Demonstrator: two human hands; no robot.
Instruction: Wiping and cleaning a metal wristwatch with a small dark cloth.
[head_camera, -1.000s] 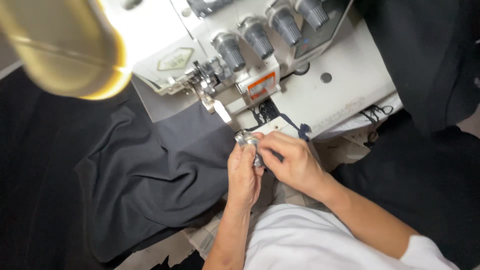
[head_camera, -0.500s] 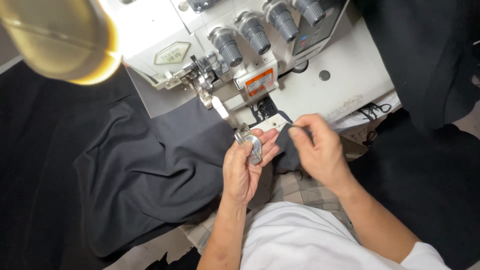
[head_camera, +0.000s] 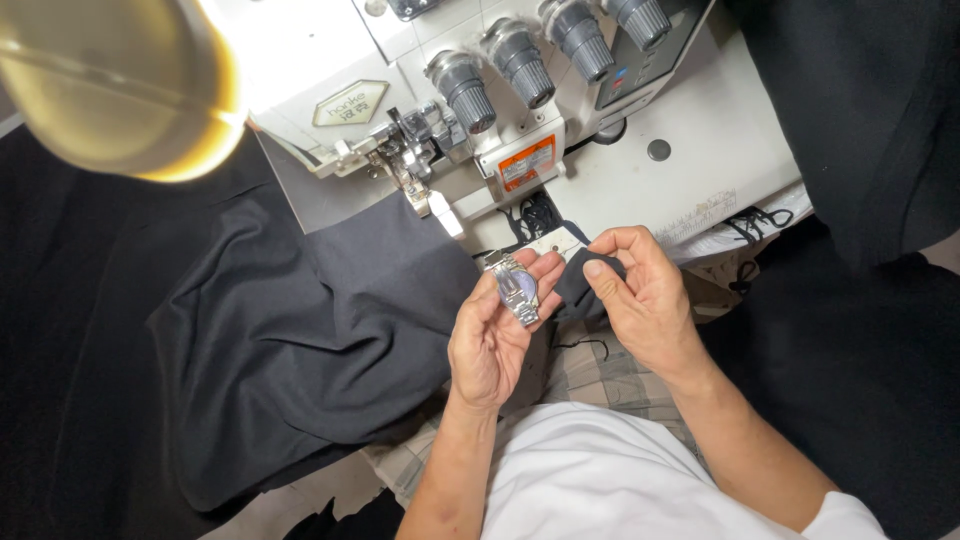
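Note:
My left hand (head_camera: 492, 335) is palm up just in front of the sewing machine and holds a silver metal wristwatch (head_camera: 516, 286) with a bluish dial across its fingers. My right hand (head_camera: 638, 300) is a little to the right of it, fingers pinched on a small piece of dark cloth (head_camera: 580, 288). The two hands are a short gap apart. A thin dark thread hangs below the cloth piece.
A white overlock sewing machine (head_camera: 540, 120) with several grey thread knobs stands behind the hands. Dark grey fabric (head_camera: 300, 340) lies spread at the left under its presser foot. A glowing yellowish lamp (head_camera: 120, 85) is at top left. Black fabric (head_camera: 860, 120) hangs at right.
The hands were together on the watch; the right hand has drawn away to the right with the dark cloth, and the left hand has turned the watch face up.

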